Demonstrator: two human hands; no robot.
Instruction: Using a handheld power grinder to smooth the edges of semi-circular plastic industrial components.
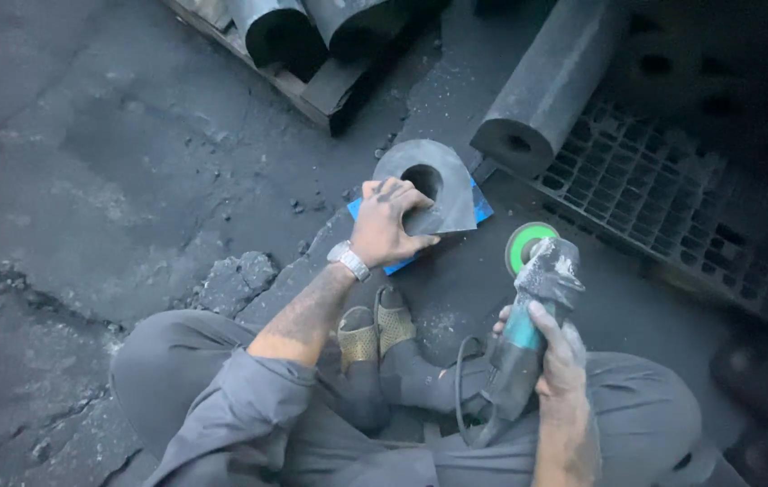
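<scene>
Left hand [388,221] is pressing down on the grey bored block [429,185], fingers spread over its edge, pinning it to the blue pad [483,214] on the floor. Right hand [560,356], fingers wrapped tight, is holding the angle grinder [533,302], green disc [528,243] sitting at the block's 4 o'clock, clear of it.

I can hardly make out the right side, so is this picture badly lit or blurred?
Head view: dim, flat light; the upper right corner sinks into near-black shadow, hiding detail past the dark plastic grid pallet. The left hand on the grey teardrop-shaped block with a round hole is fairly sharp; the right hand gripping the teal angle grinder looks slightly soft.
</scene>
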